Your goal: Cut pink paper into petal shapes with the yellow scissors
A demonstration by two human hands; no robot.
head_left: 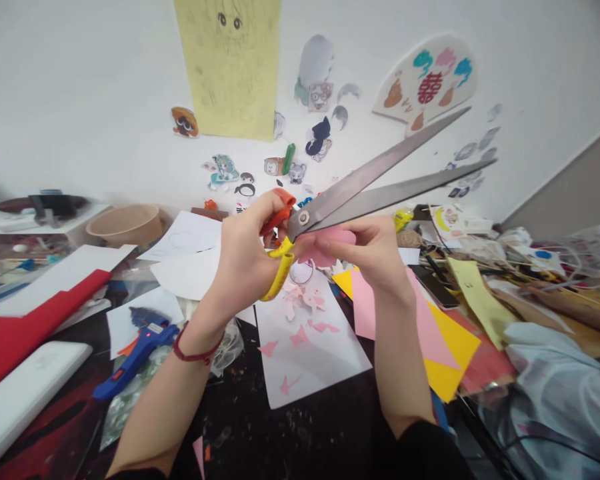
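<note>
My left hand [250, 250] is closed round the handles of a large pair of scissors [350, 193], one handle orange-red and the other yellow. The blades stand apart and point up to the right, passing in front of my right hand [373, 250]. Between thumb and fingers, that hand pinches a small piece of pink paper [330, 243] with a rounded outline. The pink piece lies just under the lower blade near the pivot. Below the hands, a white sheet [315, 380] carries several pink paper scraps [300, 335].
A blue glue gun [140, 353] lies left on the black table. Pink paper [430, 327] and yellow paper [445, 380] are stacked at right. A bowl [125, 227] stands back left. Stickers and drawings hang on the white wall behind; clutter fills the right side.
</note>
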